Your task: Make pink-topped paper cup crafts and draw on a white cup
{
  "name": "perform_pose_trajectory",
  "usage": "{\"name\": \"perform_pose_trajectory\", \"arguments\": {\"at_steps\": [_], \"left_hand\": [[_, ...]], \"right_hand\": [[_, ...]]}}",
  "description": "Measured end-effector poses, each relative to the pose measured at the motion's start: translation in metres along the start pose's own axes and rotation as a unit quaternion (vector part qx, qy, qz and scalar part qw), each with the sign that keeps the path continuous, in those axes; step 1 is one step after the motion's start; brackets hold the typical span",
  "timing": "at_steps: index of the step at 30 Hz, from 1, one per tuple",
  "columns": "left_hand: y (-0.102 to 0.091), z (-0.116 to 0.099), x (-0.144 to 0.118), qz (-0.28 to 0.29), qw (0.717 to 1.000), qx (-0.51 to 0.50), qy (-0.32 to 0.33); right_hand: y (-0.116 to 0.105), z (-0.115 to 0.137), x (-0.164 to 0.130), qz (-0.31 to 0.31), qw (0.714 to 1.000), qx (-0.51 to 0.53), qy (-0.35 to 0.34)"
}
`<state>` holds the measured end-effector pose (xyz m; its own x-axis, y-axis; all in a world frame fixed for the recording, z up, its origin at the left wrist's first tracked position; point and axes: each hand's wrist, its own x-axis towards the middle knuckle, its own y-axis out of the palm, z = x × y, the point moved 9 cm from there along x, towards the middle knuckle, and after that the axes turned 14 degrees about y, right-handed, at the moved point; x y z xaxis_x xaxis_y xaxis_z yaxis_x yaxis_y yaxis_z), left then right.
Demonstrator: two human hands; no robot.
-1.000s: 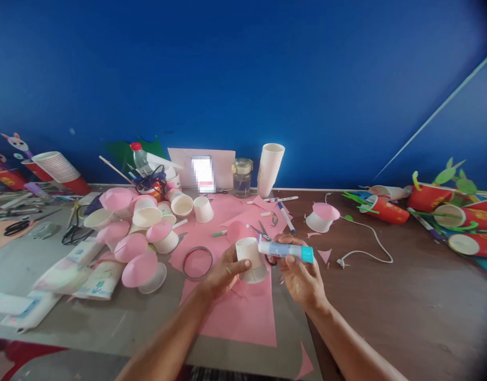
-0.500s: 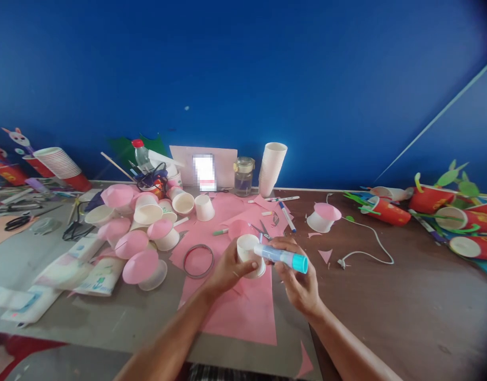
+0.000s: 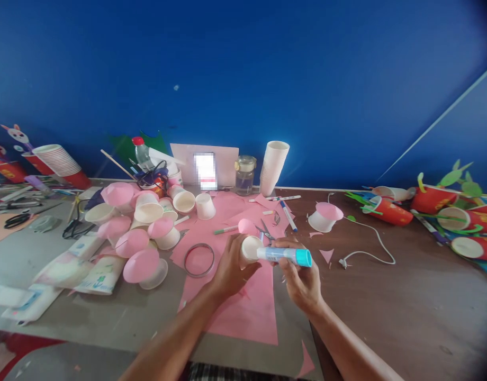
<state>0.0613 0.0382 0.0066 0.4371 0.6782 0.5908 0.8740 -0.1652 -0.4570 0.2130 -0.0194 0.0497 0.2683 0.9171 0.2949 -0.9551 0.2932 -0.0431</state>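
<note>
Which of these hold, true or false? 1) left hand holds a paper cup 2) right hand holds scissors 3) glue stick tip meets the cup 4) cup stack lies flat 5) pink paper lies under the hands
1) The left hand holds a paper cup: true.
2) False: the right hand holds a glue stick.
3) True.
4) False: the cup stack stands upright by the wall.
5) Pink paper lies under the hands: true.

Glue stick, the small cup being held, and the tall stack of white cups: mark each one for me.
glue stick [image 3: 285, 255], head view, on the middle of its barrel.
small cup [image 3: 250, 247], head view, on its pale face turned towards the camera.
stack of white cups [image 3: 272, 168], head view, on the side wall, mid height.
</note>
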Motion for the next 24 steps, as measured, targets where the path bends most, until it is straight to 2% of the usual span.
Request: {"name": "perform_pose_trajectory", "arguments": {"at_steps": [5,11,21,24], "left_hand": [[-0.003,-0.007,0.002,-0.005,0.998,0.049,0.043],[-0.006,-0.013,0.004,-0.002,0.994,0.086,0.072],[-0.005,-0.017,0.000,0.001,0.978,0.167,0.125],[-0.011,-0.018,0.000,-0.015,0.975,0.181,0.130]], "right_hand": [[0.005,0.003,0.002,0.011,0.995,-0.097,-0.023],[0.011,0.014,0.002,0.039,0.985,-0.154,-0.063],[0.004,0.004,0.007,0.033,0.977,-0.207,-0.046],[0.004,0.004,0.007,0.037,0.973,-0.220,-0.052]]}}
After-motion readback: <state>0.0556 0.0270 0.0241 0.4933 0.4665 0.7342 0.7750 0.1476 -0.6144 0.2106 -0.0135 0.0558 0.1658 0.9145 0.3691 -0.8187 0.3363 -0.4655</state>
